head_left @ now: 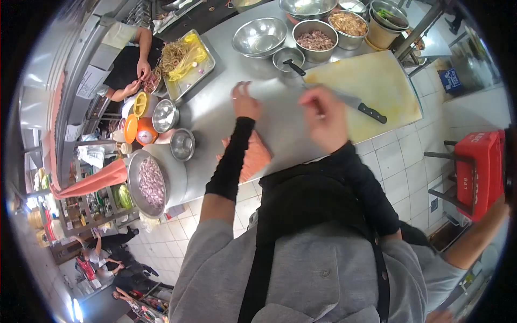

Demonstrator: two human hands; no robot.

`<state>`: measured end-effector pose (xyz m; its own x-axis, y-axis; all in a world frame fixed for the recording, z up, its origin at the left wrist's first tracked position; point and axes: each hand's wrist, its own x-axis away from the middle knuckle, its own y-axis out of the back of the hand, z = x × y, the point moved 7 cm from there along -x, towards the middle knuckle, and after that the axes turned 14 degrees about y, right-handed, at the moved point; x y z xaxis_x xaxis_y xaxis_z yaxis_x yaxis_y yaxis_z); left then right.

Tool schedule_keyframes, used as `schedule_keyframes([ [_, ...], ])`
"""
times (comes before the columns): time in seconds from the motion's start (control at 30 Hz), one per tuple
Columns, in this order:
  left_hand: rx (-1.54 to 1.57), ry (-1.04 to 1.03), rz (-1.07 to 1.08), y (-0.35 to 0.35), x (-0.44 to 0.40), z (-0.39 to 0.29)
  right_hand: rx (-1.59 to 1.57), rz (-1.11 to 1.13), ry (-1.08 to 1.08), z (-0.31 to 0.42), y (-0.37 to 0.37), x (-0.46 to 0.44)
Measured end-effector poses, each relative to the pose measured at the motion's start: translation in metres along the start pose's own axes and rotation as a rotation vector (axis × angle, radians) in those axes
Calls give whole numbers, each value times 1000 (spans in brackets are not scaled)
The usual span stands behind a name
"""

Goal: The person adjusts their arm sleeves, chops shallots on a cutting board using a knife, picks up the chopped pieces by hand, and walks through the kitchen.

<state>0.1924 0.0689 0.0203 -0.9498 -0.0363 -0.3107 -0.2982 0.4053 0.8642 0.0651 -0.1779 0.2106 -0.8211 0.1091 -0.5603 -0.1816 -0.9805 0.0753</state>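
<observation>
My left hand (246, 103) is over the steel worktable, its fingers reaching forward and apart, with nothing visible in them. A pink-orange cloth (255, 157) lies by my left forearm at the table's near edge. My right hand (325, 119) is raised beside the left edge of the yellowed cutting board (377, 81). Motion blurs its fingers, and they look partly curled; whether they hold anything is unclear. A black-handled knife (371, 113) lies on the board just right of that hand. Behind it, a small metal pan with a black handle (288, 59) stands on the table.
Bowls of chopped meat (315, 41) and browned pieces (349, 22) stand at the back, near an empty steel bowl (259, 36). On the left are a tray (189, 67), an orange scale (145, 133) and a basin of chopped onion (149, 183). A co-worker's hands (141, 75) work nearby.
</observation>
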Motion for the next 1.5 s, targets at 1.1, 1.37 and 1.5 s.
schedule_keyframes([
  [1.1, -361, 197, 233, -120, -295, 449, 1290, -21, -827, -78, 152, 242],
  [1.37, -113, 270, 345, -127, -277, 405, 1951, -138, -673, 37, 206, 20],
  [1.5, -54, 171, 275, -129, -274, 407, 1978, -108, -844, 30, 280, 42],
])
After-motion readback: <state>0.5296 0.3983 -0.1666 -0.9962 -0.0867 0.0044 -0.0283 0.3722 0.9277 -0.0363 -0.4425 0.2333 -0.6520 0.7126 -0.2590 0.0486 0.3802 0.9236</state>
